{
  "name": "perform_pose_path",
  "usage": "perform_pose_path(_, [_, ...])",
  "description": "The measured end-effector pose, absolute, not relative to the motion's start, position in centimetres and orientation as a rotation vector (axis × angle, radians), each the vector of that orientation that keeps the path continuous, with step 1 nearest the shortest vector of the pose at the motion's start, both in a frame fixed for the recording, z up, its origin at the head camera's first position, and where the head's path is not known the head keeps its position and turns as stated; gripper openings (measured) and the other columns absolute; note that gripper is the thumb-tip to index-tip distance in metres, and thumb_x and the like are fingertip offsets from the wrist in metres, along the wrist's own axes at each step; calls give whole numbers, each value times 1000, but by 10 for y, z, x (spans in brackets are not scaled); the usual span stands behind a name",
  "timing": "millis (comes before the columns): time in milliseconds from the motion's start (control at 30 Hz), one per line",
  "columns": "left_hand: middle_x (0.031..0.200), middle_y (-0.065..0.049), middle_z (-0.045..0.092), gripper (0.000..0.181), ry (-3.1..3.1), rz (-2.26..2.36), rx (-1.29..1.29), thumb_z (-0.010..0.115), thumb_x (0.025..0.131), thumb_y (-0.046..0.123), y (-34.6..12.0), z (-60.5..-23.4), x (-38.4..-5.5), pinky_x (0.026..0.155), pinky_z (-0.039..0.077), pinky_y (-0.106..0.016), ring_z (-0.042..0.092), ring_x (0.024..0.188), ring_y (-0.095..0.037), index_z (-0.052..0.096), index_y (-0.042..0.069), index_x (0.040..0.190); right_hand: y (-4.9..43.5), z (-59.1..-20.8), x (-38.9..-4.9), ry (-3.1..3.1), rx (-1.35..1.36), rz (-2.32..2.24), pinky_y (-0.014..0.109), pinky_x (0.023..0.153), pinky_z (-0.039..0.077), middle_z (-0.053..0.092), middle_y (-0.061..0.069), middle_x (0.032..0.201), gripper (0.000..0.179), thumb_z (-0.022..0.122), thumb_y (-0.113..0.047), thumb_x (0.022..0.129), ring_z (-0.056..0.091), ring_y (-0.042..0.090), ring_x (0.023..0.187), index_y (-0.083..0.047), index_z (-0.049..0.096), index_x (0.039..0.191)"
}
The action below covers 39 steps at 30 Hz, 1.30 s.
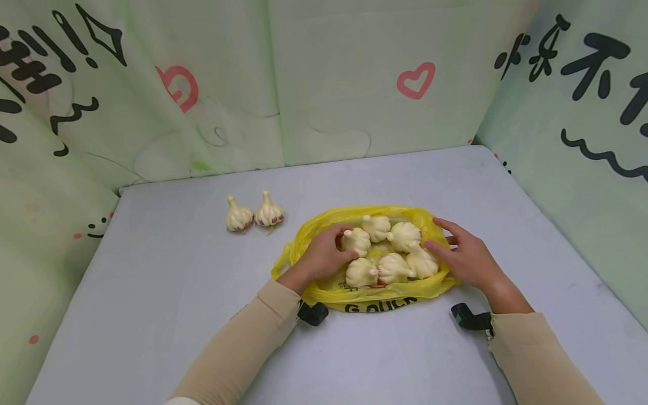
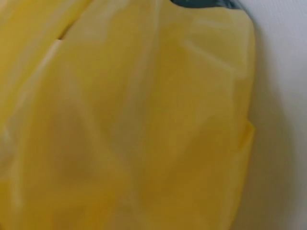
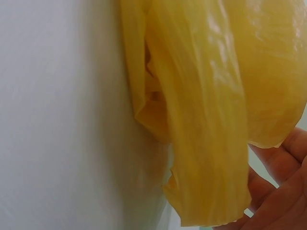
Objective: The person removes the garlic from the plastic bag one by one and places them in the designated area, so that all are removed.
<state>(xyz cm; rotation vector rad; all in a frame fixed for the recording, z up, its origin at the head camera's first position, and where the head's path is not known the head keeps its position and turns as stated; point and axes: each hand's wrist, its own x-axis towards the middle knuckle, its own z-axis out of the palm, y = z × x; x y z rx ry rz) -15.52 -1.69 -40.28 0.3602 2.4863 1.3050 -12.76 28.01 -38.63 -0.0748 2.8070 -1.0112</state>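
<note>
Left hand (image 1: 324,253) fingers curled round garlic bulb (image 1: 356,242); right hand (image 1: 468,259) fingers loosely spread at yellow plastic bag (image 1: 395,293) rim, likely steadying it

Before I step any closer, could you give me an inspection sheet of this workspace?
Surface: pale table, bulbs and bag resting on it.
Job's things: yellow bag lying open, six garlic bulbs inside; two more bulbs stand outside, toward the table's far left.
Clutter: nothing seen.
Hands: left hand reaches into the bag, fingers and thumb around a bulb; right hand is at the bag's right rim, fingers spread. A black device sits at each wrist.
Cables: nothing seen.
Surroundings: pale green curtain with black lettering and a red heart.
</note>
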Motion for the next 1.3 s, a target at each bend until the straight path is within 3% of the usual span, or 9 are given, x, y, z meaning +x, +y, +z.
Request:
perform_pose_path(300, [133,-10,56,54,2425,1401,334,73,94,17,-18,-401,-155,86,50,-35,55,104,-21,51,9,142,281,-386,-128,2820,-93,-1004,64,96,43,38,32,149,76,56,-48,101,47,50,124,-4,30,156])
perform_pose_path(733, [140,-7,52,56,2374,1440,305,72,94,20,-19,-396,-152,90,51,-36,56,116,-23,49,11,145,281,-385,-127,2819,-94,-1017,63,95,45,38,33,148,75,56,-47,101,48,50,123,-3,30,156])
perform_pose_path(1067, [131,-7,60,61,2418,1375,309,74,93,26,-26,-384,-148,85,53,-32,59,112,-21,49,14,147,281,-386,-126,2814,-88,-1024,63,95,44,37,33,149,75,56,-47,101,47,50,124,-3,29,157])
perform_pose_path(1300, [134,-6,58,66,2422,1389,329,77,90,27,-35,-370,-145,89,53,-34,59,117,-23,48,9,147,281,-388,-126,2815,-85,-1023,63,95,45,38,33,149,75,56,-47,101,47,50,124,-3,29,157])
